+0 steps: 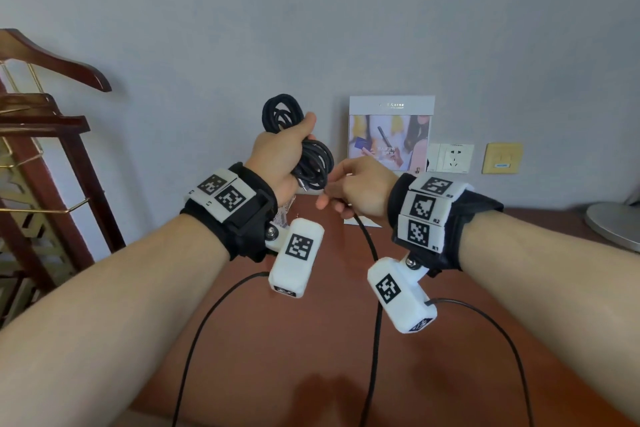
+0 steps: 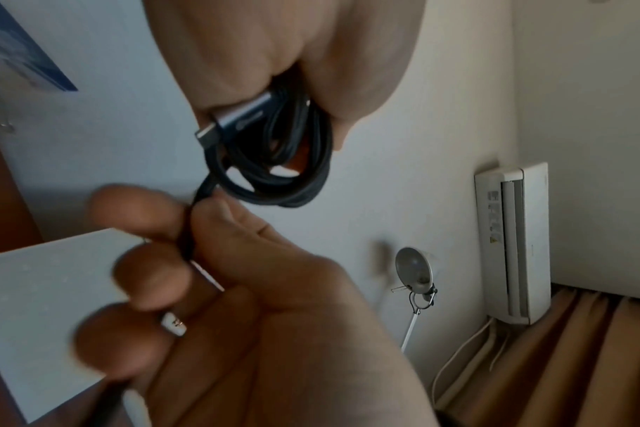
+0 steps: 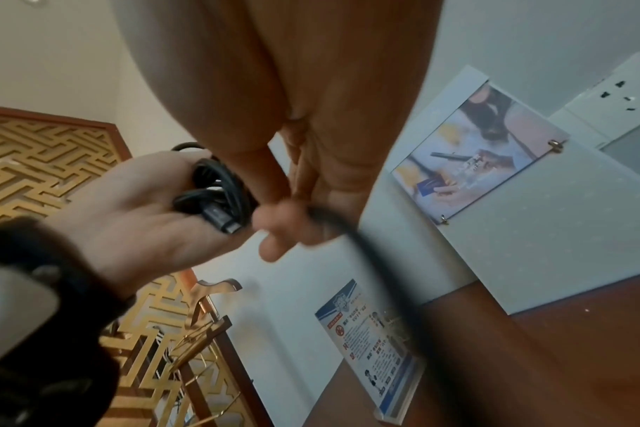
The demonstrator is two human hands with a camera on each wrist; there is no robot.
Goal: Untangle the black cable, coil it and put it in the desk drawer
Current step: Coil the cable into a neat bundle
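Observation:
The black cable [image 1: 304, 149] is mostly wound into loops, held up above the brown desk [image 1: 311, 340]. My left hand [image 1: 280, 156] grips the bundle round its middle, loops sticking out above and below the fist. A grey USB-C plug [image 2: 234, 117] pokes out from under the left fingers, also seen as the plug [image 3: 219, 219]. My right hand [image 1: 349, 189] pinches the free run of cable [image 2: 189, 231] just below the coil. From there the loose tail [image 1: 372, 288] hangs down over the desk towards me. No drawer is in view.
A framed leaflet stand [image 1: 391, 132] leans on the wall behind the hands, with a wall socket [image 1: 453, 158] and a yellow plate [image 1: 502, 158] to its right. A wooden valet stand [image 1: 45, 135] is at left, a lamp base [image 1: 616, 225] at right, thin wrist-camera leads [image 1: 201, 333] below.

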